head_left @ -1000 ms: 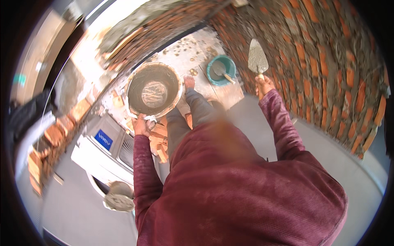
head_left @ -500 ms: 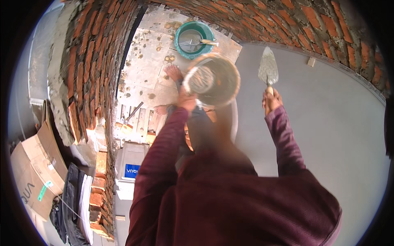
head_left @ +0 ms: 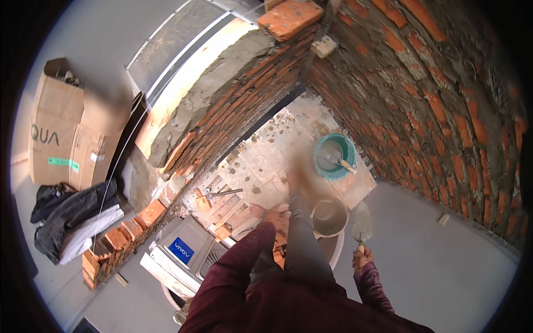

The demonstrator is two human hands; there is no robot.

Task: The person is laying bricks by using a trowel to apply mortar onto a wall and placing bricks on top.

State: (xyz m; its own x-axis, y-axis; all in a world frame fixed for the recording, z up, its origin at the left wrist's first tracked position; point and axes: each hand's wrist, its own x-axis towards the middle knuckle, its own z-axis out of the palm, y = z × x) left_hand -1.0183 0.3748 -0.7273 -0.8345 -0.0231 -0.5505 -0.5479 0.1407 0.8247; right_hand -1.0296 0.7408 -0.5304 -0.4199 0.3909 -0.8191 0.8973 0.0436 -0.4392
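Note:
In my right hand (head_left: 362,258) is a pointed trowel (head_left: 362,222), gripped by its handle, its blade smeared with grey mortar and directed away from me. My left hand (head_left: 277,215) is in front of my legs, fingers apart and holding nothing. A round bucket (head_left: 330,218) with mortar stands just right of my leg, apart from my left hand. Farther off, a green tub (head_left: 336,147) with greyish contents has a light-handled tool in it. Wet grey mortar (head_left: 216,77) covers the top of the low brick wall (head_left: 239,94) on the left, and a single brick (head_left: 291,19) sits at its far end.
A tall brick wall (head_left: 427,105) rises on the right. A hammer (head_left: 225,192) lies near loose bricks left of my feet. A plastic appliance case (head_left: 194,244), cardboard boxes (head_left: 61,122), black bags (head_left: 83,211) and a stretched string (head_left: 115,166) are at left.
My left hand has let go of the bucket, which now stands lower by my right leg. My view has swung left toward the mortar-topped wall. The trowel stays in my right hand.

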